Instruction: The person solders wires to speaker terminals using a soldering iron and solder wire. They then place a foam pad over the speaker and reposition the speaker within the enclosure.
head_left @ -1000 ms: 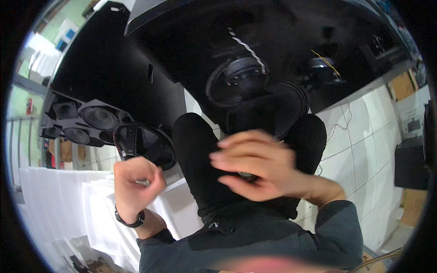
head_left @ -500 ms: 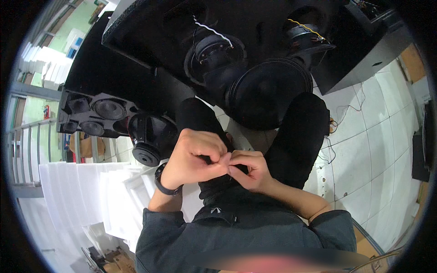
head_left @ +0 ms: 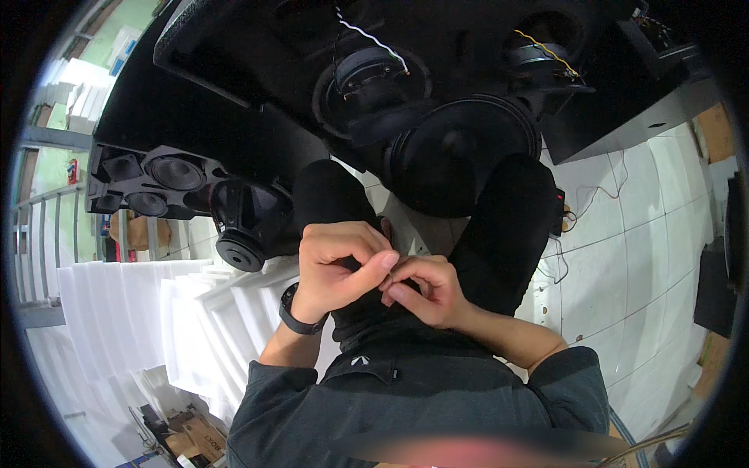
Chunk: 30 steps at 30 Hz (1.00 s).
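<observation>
Above my lap, my left hand (head_left: 343, 265) and my right hand (head_left: 425, 292) meet at the fingertips. The left one, with a black watch (head_left: 296, 312) at its wrist, has its fingers curled and its thumb pressed against them. On the right hand, thumb and forefinger are pinched together. Whatever lies between the fingers, if anything, is too small or hidden to make out. Beyond my knees stands a large round black speaker cone (head_left: 468, 148). Behind it are a driver with a white twisted wire (head_left: 374, 44) and another with a yellow wire (head_left: 546, 51).
Black speaker cabinets (head_left: 234, 78) fill the far side. At the left are a cabinet with several drivers (head_left: 175, 173), a loose speaker driver (head_left: 240, 251) and white foam sheets (head_left: 117, 312). Thin cables (head_left: 601, 195) trail over the tiled floor (head_left: 644, 234) at the right.
My left thumb has lifted and the fingertips have shifted slightly against each other. Both hands stay together over my lap. The whole view has tilted a little.
</observation>
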{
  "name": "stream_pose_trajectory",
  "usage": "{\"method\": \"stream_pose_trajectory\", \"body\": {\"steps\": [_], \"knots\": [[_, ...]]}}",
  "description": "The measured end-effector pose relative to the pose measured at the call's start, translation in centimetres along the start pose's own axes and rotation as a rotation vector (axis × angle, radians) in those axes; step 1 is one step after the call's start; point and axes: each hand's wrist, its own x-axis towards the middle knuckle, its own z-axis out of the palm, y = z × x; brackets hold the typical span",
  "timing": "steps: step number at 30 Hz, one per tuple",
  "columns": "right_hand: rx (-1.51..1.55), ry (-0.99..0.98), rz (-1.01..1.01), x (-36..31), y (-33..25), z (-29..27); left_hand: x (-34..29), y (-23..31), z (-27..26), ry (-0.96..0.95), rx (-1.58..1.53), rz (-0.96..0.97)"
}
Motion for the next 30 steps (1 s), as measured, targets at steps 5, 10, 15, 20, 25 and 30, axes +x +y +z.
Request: {"method": "stream_pose_trajectory", "body": {"steps": [5,10,15,20,25,30], "knots": [[-0.232,0.157,-0.104,1.5,0.2,-1.2,-1.2,-1.9,2.3,0.204,-0.449,-0.165],[-0.404,0.296,-0.282,2.3,-0.3,-1.9,-2.1,-3.9,3.7,0.167,-0.271,-0.263],[-0.510,0.295,-0.242,-1.5,-0.6,-6.6,-0.8,-3.4,5.0,0.240,-0.188,-0.232],[-0.568,1.198,-0.086,-14.9,3.5,-19.4,1.1,-4.0,5.9,0.040,-0.354,-0.113],[-1.132,1.471,0.682,-27.8,12.6,-30.0,3.2,-4.9,6.4,-0.124,-0.145,-0.309],[-1.264,1.271,0.360,-28.5,19.5,-34.1,5.2,-4.0,8.4,-0.237,0.070,-0.414]]}}
